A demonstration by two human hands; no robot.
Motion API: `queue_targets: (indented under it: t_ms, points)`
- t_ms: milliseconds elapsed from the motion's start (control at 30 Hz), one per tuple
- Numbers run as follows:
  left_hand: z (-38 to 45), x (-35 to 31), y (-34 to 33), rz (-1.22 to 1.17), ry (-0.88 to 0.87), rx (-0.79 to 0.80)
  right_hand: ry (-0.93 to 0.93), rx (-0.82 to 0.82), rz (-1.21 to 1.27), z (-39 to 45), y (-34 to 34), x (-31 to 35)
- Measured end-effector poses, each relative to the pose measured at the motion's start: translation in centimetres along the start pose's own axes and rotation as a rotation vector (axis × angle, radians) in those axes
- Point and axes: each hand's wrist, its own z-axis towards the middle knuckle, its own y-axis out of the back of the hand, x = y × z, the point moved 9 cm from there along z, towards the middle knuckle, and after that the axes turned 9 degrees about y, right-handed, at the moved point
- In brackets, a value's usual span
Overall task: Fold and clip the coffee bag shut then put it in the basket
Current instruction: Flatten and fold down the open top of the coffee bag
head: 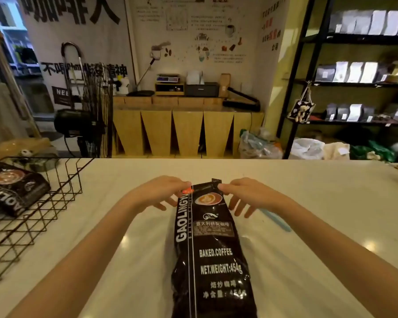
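Clearly, in the head view, the coffee bag [210,244] lies flat on the white table [101,237], long side pointing away from the person. Both hands are at its far end: the left hand [163,191] pinches the top corner together with a small orange clip [187,190], and the right hand [246,193] presses thumb and forefinger on the other corner, the remaining fingers [239,208] spread loose. The film looks glossy and probably slippery; the body seems full and rather heavy, but the top part is flat and soft, so I think the fold is best held at both corners. The print reads "GAOLING…", "BAKED.COFFEE" and "NET.WEIGHT:454g". A wire basket [32,203] stands to the left, well apart, with a similar bag [12,187] inside.
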Motion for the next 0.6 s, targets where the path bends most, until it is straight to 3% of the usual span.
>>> queue_targets:
  t_ms: [133, 433, 600]
  points:
    - [0.0, 1.7, -0.4, -0.2, 0.046, -0.115, -0.055, -0.098, 0.164, -0.4, -0.8, -1.3]
    - [1.2, 3.7, -3.6, -0.683, 0.122, 0.001, -0.142, -0.152, 0.518, -0.2, -3.7, -2.8]
    - [0.4, 3.0, -5.7, -0.948, 0.15, 0.185, -0.079, -0.226, 0.686, -0.3, -4.0, -1.8]
